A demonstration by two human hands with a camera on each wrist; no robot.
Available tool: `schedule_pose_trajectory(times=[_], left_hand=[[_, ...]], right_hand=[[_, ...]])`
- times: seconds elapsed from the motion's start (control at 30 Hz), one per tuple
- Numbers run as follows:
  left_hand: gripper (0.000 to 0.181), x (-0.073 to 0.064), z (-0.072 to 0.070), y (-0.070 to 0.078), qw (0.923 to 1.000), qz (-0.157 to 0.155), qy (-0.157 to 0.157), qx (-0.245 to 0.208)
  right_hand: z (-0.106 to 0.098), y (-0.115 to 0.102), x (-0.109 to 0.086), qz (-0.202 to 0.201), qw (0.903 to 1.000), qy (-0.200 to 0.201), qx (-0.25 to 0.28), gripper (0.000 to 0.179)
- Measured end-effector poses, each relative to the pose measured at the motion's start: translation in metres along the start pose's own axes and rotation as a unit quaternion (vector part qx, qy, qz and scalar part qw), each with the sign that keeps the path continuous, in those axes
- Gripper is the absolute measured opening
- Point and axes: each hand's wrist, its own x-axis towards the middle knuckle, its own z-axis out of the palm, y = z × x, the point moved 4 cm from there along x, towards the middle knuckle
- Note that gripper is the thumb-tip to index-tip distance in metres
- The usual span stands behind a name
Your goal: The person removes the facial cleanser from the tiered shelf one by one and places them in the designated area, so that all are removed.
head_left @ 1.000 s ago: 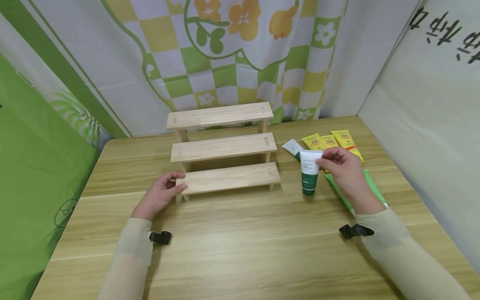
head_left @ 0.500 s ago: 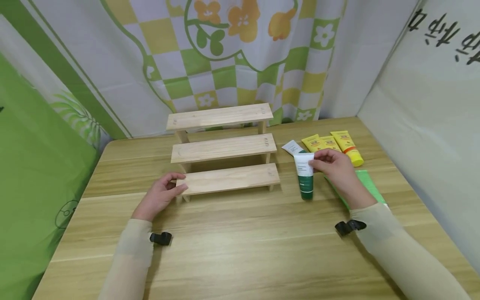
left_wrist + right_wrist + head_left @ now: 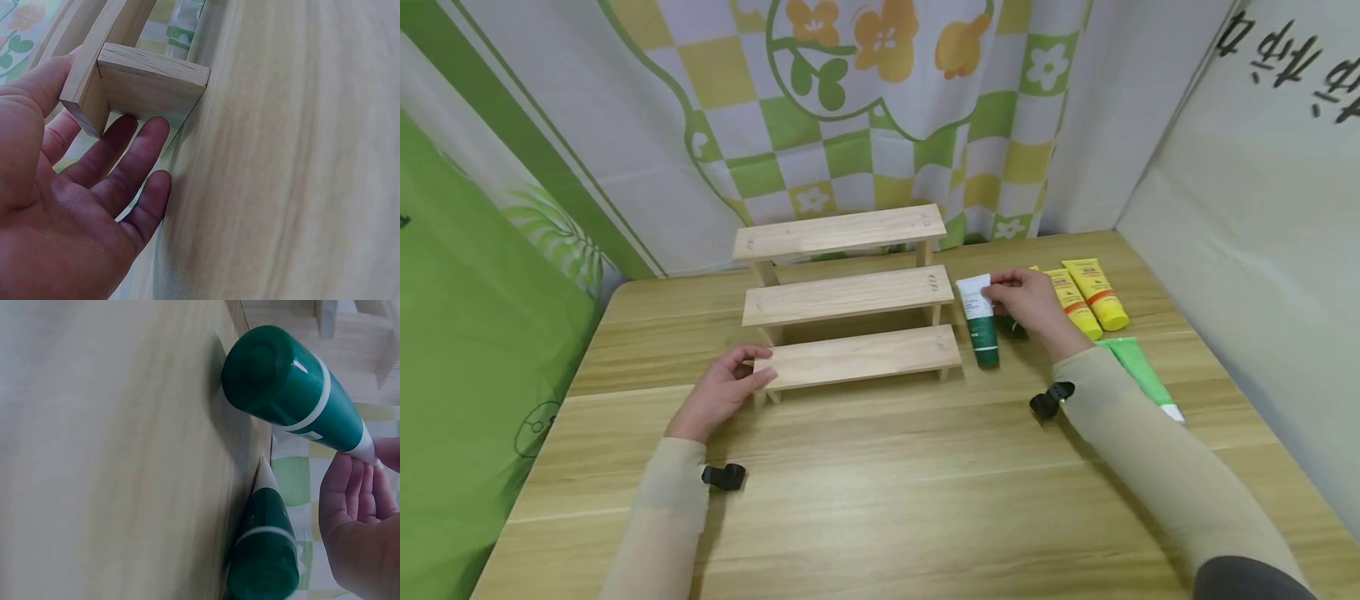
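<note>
My right hand (image 3: 1030, 304) pinches the upper white end of a white-and-green squeeze tube (image 3: 981, 333). It holds this tube cap-down, just right of a three-step wooden display shelf (image 3: 857, 358). In the right wrist view, the held tube's green cap (image 3: 259, 375) is near the camera, and a second white-and-green tube (image 3: 265, 550) lies on the table. My left hand (image 3: 722, 392) grips the left end of the lowest step. In the left wrist view, the thumb is over the board end (image 3: 87, 94) and the other fingers are bent below it.
Yellow tubes (image 3: 1075, 304) lie behind and right of my right hand, one partly hidden by it. A green tube (image 3: 1138, 375) lies under and beside my right forearm. Behind the table (image 3: 880, 500) hangs a patterned curtain (image 3: 865, 150); a white wall (image 3: 1262, 225) bounds the right.
My right hand has carried the white-and-green tube leftward and farther back, closer to the shelf's right side. The left hand keeps its place on the lowest step.
</note>
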Motion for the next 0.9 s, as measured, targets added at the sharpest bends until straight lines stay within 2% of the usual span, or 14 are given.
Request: schedule_pose_trajectory(times=[0.27, 0.5, 0.57, 0.8, 0.9], left_hand=[[0.038, -0.004, 0.003, 0.004, 1.0, 0.002, -0.001, 0.001], [0.037, -0.004, 0.003, 0.005, 1.0, 0.002, -0.006, -0.002], [0.038, -0.002, 0.003, 0.002, 1.0, 0.003, -0.008, -0.002], [0.042, 0.007, 0.0, -0.027, 0.9999, -0.002, -0.004, 0.012], [0.047, 0.005, -0.004, -0.03, 0.9992, -0.012, -0.005, 0.037]], right_hand=[[0.009, 0.004, 0.024, 0.032, 0.9993, 0.019, 0.004, 0.034], [0.007, 0.008, 0.025, 0.037, 0.998, 0.05, 0.014, 0.034], [0.005, 0.008, 0.022, 0.033, 0.9976, 0.058, 0.017, 0.033], [0.005, 0.006, 0.01, 0.024, 0.9968, 0.062, 0.043, 0.027], [0.006, 0.003, 0.004, 0.009, 0.9963, 0.056, 0.064, 0.025]])
